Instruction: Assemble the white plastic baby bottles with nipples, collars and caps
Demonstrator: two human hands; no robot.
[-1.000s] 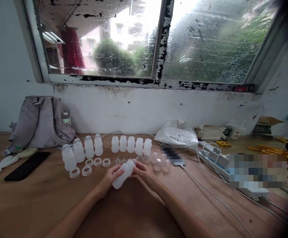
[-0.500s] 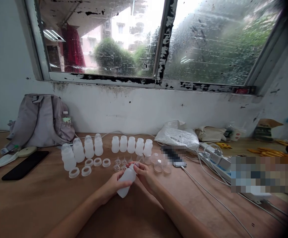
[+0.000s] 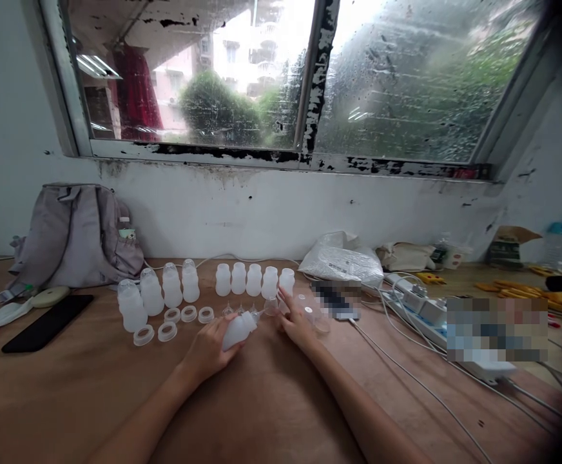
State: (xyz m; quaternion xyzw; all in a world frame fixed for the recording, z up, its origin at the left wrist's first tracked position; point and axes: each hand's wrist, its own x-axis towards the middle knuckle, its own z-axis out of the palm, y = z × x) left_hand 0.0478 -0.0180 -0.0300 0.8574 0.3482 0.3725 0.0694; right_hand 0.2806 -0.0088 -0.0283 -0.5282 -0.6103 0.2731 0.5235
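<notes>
My left hand (image 3: pixel 209 345) is wrapped around a frosted baby bottle (image 3: pixel 235 334), which lies tilted with its collar and clear nipple pointing right. My right hand (image 3: pixel 296 324) reaches forward with its fingers apart, beside a clear domed bottle cap (image 3: pixel 271 307). More clear caps (image 3: pixel 320 321) sit just right of that hand, partly hidden by it. Behind the held bottle stand several clear nipples (image 3: pixel 241 309). White collar rings (image 3: pixel 167 331) lie to the left of my left hand.
Several capped bottles (image 3: pixel 132 308) stand at the left, and a row of uncapped bottles (image 3: pixel 238 279) stands farther back. A black phone (image 3: pixel 48 323) and a grey backpack (image 3: pixel 75 235) are at far left. At right are a plastic bag (image 3: pixel 341 261), a charging cable (image 3: pixel 397 370) and a power strip (image 3: pixel 423 332).
My right hand has left the bottle's nipple end and moved right and forward to the caps, its fingers opening. The bottle in my left hand has shifted left and leans lower.
</notes>
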